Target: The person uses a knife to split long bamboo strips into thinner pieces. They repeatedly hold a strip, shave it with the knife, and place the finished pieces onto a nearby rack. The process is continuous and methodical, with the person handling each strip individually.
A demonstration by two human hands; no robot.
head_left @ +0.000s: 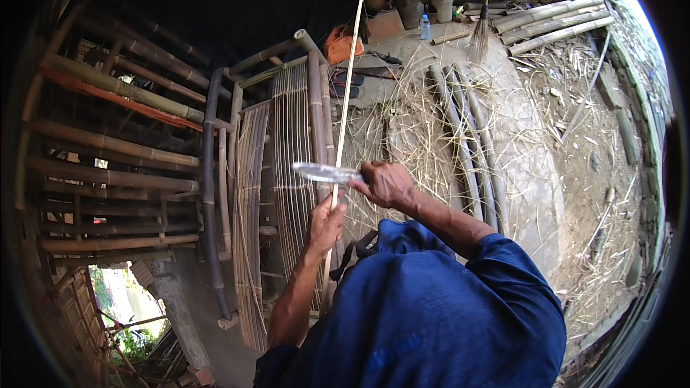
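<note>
Knife (320, 172) in right hand (387, 184) (blade leftward), left hand (327, 223) gripping bamboo strip (346, 93) below

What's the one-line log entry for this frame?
left hand: grips bamboo strip | right hand: holds knife, blade across strip | nearby: slatted bamboo frame, bamboo poles

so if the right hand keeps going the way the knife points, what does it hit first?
The right hand holds a knife pointing to the person's left. Its blade crosses the thin bamboo strip gripped by the left hand; beyond lies the bamboo slat panel, probably next, though depth is unclear.
</note>
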